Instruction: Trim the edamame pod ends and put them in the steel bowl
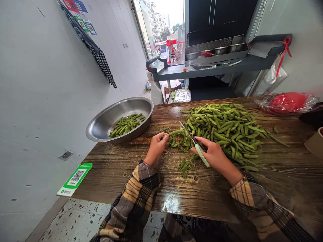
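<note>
From my remote station I find a slim, green, slightly curved bean pod (176,132) over the brown, wood-grained table (111,178), between the left hand (156,148) and a broad heap of similar green pods (224,124). I judge it light, firm yet a little pliant, barely slippery, and liable to split under a hard squeeze; a pinch at one end should suit it, leaving the other end free. The left hand grips it thus, thumb and forefinger closed on the left end, the forearm slanting in from the lower left. The right hand (214,156) reaches in from the lower right, fingers curled around the pale green handles of metal-bladed scissors (202,157), which point forward and leftward by the pod's far end. How far the blades are parted, or whether they touch the pod, I cannot tell.
</note>
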A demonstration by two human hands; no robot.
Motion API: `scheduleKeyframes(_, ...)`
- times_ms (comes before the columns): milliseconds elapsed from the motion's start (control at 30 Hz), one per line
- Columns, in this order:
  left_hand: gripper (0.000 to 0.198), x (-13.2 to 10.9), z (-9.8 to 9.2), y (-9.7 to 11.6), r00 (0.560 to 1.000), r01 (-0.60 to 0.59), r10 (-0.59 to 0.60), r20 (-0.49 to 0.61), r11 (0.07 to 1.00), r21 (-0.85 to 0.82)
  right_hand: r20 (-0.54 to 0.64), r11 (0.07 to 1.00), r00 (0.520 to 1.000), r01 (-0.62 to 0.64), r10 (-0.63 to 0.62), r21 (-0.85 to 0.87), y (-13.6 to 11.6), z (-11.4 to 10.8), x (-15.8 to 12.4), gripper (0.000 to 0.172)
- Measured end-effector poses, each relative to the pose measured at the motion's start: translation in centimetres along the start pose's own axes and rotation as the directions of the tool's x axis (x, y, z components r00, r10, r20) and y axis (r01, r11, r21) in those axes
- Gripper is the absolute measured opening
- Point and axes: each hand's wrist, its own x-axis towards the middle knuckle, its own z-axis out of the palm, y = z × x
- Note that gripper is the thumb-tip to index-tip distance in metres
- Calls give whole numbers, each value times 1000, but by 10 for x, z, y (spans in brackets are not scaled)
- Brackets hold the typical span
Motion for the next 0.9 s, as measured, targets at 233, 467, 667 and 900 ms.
scheduleKeyframes(233,32,-11,6,16,981,196,-161,111,803,-564,83,991,996,-45,35,128,3,-2,1,54)
scheduleKeyframes(467,32,-16,13,21,981,195,-149,126,785,-589,153,983,984,-109,86,147,-3,-3,-1,61)
scheduleKeyframes(667,33,-23,19,28,980,192,-134,148,834,-517,106,989,993,-61,47,132,-2,-1,-1,57)
scheduleKeyframes(900,32,-26,21,36,974,126,-49,219,927,-353,76,995,996,-55,49,82,-5,-3,-1,52)
